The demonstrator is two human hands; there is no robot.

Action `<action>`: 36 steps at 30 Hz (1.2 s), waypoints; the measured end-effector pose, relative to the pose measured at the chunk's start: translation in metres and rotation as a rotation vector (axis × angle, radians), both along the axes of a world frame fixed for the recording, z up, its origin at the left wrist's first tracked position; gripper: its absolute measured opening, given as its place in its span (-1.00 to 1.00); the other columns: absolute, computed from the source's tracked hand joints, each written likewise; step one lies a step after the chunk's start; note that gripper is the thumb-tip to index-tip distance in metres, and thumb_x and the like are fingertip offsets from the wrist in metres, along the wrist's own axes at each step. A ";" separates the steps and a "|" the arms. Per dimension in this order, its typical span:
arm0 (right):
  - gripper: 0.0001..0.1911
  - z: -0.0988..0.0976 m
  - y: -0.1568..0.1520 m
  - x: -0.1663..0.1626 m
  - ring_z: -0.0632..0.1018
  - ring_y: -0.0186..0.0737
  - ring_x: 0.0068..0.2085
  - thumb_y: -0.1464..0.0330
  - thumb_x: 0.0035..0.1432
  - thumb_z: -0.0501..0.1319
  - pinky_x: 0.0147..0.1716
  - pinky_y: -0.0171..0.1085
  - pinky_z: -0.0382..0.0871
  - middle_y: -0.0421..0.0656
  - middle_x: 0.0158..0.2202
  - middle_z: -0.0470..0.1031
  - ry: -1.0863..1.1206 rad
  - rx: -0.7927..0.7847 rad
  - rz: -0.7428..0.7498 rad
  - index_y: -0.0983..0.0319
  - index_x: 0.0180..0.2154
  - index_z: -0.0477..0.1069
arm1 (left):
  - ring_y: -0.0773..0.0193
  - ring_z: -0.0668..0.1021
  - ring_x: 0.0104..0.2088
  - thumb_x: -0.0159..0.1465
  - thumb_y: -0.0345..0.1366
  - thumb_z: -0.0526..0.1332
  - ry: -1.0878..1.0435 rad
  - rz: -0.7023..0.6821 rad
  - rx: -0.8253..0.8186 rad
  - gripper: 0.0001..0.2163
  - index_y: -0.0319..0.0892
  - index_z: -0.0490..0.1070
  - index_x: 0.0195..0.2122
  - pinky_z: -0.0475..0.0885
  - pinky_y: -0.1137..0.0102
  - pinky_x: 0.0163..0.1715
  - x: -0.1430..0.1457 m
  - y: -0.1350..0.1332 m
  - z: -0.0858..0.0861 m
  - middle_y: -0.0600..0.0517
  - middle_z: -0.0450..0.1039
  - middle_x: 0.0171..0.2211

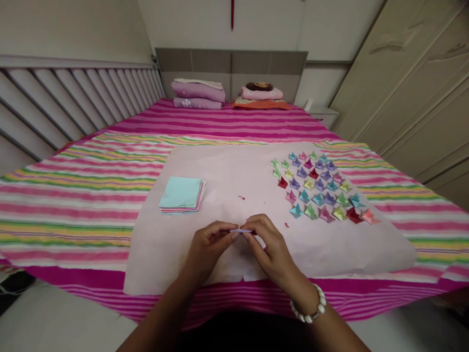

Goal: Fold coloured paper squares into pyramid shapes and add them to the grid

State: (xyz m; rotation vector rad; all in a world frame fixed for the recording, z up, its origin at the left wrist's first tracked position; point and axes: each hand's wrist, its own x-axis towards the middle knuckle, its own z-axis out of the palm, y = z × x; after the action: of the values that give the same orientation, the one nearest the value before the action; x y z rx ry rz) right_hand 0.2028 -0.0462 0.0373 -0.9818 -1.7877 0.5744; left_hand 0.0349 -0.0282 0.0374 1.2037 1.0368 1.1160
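Note:
A small folded piece of lilac paper (241,231) is pinched between both hands, seen almost edge-on over the pale sheet. My left hand (211,244) closes thumb and fingers on its left end. On the right end, the thumb and fingers of my right hand (268,247) are closed too. Left of them lies a stack of square coloured papers (181,193), light blue on top. To the right stand several folded paper figures (319,185) in many colours, set out in loose rows.
The large pale sheet (220,166) lies on a bed with a striped cover (91,195). Small red scraps (242,198) dot the sheet. Folded bedding (198,93) and a pink pillow pile (262,94) rest by the headboard (234,63). A slatted rail (84,102) runs along the left.

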 end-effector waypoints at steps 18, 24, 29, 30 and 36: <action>-0.90 -0.004 -0.004 -0.012 0.46 -0.23 -0.32 0.40 0.27 0.12 -0.32 -0.27 0.34 -0.16 -0.33 0.44 0.149 -0.092 -0.124 0.17 -0.21 0.40 | 0.31 0.57 -0.28 -0.02 -0.35 0.40 -0.115 0.134 0.023 -0.80 -0.20 0.38 -0.44 0.47 0.43 -0.30 0.006 -0.007 0.003 -0.02 0.47 -0.12; -0.84 -0.004 -0.005 -0.015 0.49 -0.19 -0.25 0.48 0.26 0.11 -0.28 -0.23 0.37 -0.12 -0.29 0.46 0.079 0.017 -0.122 0.17 -0.17 0.41 | 0.22 0.55 -0.19 0.03 -0.27 0.37 -0.064 0.116 0.012 -0.86 -0.19 0.49 -0.43 0.46 0.36 -0.21 0.005 -0.007 0.005 -0.03 0.52 -0.19; -0.82 -0.006 -0.005 -0.015 0.49 -0.18 -0.24 0.50 0.25 0.10 -0.27 -0.21 0.38 -0.11 -0.28 0.46 0.065 0.068 -0.088 0.17 -0.17 0.41 | 0.29 0.53 -0.27 0.09 -0.29 0.35 -0.136 0.085 0.020 -0.89 -0.19 0.47 -0.47 0.43 0.39 -0.19 0.005 -0.004 0.004 0.05 0.52 -0.35; -0.83 -0.006 -0.005 -0.015 0.49 -0.18 -0.25 0.49 0.25 0.10 -0.28 -0.22 0.38 -0.11 -0.29 0.47 0.073 0.059 -0.086 0.18 -0.18 0.41 | 0.31 0.53 -0.29 0.11 -0.30 0.35 -0.154 0.071 0.037 -0.89 -0.19 0.46 -0.47 0.42 0.41 -0.19 0.005 -0.004 0.002 0.06 0.52 -0.38; -0.88 -0.007 -0.006 -0.017 0.49 -0.22 -0.29 0.48 0.25 0.11 -0.30 -0.26 0.35 -0.15 -0.33 0.46 0.104 0.001 -0.101 0.20 -0.23 0.40 | 0.38 0.48 -0.36 0.15 -0.30 0.32 -0.201 0.042 0.096 -0.86 -0.20 0.42 -0.48 0.39 0.47 -0.27 0.008 0.000 -0.005 0.09 0.45 -0.44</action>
State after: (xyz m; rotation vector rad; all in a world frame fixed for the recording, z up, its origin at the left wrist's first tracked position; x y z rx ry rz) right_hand 0.1854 -0.0527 0.0306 -1.0176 -1.6365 0.5512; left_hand 0.0431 -0.0282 0.0322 1.1229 0.8664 1.3035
